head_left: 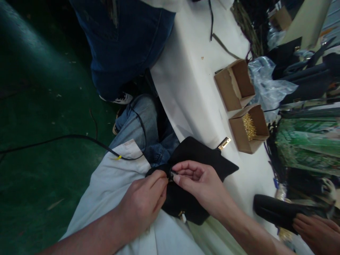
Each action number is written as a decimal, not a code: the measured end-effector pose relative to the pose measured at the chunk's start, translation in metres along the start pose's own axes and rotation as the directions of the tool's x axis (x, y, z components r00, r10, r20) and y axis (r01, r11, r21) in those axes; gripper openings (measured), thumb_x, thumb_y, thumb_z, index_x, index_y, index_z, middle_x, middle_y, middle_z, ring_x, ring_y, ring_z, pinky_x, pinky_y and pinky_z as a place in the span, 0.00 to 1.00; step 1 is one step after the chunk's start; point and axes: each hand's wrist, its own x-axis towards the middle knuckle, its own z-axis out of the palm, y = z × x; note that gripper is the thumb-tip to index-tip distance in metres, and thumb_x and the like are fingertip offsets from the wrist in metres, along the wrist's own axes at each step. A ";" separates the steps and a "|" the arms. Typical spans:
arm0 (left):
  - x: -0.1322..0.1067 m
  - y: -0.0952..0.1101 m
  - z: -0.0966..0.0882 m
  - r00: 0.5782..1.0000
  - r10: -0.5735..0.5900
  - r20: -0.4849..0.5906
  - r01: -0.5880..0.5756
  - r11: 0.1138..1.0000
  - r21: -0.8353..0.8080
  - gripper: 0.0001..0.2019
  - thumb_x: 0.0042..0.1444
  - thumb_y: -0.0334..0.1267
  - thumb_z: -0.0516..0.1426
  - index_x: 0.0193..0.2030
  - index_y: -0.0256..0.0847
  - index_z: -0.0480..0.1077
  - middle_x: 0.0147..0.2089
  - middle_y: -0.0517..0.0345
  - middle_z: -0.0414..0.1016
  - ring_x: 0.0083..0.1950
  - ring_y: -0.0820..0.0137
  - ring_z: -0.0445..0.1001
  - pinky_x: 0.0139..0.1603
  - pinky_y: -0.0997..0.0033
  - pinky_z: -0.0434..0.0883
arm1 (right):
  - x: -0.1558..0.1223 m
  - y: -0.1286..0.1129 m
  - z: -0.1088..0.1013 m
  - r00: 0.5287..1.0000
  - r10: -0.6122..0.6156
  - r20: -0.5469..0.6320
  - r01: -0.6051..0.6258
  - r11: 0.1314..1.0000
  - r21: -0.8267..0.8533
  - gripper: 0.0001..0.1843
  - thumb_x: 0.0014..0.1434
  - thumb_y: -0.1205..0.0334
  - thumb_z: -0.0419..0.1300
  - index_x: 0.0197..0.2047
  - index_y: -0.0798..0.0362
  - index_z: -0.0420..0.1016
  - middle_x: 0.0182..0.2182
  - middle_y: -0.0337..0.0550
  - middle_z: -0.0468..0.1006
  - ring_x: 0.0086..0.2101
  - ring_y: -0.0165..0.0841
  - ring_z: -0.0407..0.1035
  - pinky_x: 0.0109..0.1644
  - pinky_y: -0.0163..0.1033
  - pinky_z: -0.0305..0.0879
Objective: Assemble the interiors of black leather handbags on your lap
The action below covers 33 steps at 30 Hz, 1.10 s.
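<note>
A black handbag (190,205) lies across the lap on a pale cloth, its pointed flap (198,152) folded open toward the table. A gold clasp plate (224,143) sticks out from the flap's edge, and small gold hardware (182,215) shows on the body. My left hand (145,200) is closed, its thumb and finger pinching the bag's side. Close against it, my right hand (199,180) is closed in a pinch on a small dark piece with a metallic glint at the bag; its exact kind is hidden by the fingers.
A thin black strap (79,136) with a yellow tie trails left over the lap. On the white table (183,81) stand a cardboard box (225,88) and another box (243,141) with gold pieces. A co-worker's hand (317,230) holds a black item at right; another person's jeans show above.
</note>
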 end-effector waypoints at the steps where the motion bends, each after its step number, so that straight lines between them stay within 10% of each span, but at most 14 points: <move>1: 0.000 0.000 0.000 1.000 0.014 -0.003 -0.014 1.000 0.001 0.11 0.77 0.26 0.50 0.45 0.42 0.70 0.42 0.57 0.78 0.38 0.68 0.83 0.36 0.72 0.79 | 0.000 0.000 0.001 1.000 0.006 -0.023 -0.006 1.000 -0.008 0.16 0.51 0.56 0.78 0.42 0.54 0.88 0.35 0.41 0.88 0.36 0.30 0.80 0.43 0.33 0.76; 23: -0.014 0.008 -0.005 0.997 0.073 -0.024 -0.070 0.994 0.089 0.10 0.77 0.28 0.55 0.52 0.33 0.79 0.55 0.48 0.87 0.61 0.63 0.87 0.68 0.67 0.83 | -0.002 0.002 -0.004 0.999 0.024 -0.033 -0.027 0.995 -0.097 0.12 0.51 0.58 0.74 0.39 0.51 0.88 0.33 0.40 0.88 0.34 0.31 0.80 0.40 0.32 0.76; 33: 0.032 0.044 -0.031 0.947 0.320 0.001 -0.302 0.894 0.331 0.16 0.72 0.24 0.53 0.53 0.36 0.83 0.59 0.51 0.88 0.66 0.58 0.85 0.74 0.55 0.80 | -0.025 0.010 -0.010 0.976 -0.115 -0.185 0.154 0.965 0.211 0.19 0.53 0.50 0.83 0.40 0.51 0.85 0.31 0.41 0.83 0.30 0.29 0.72 0.35 0.30 0.69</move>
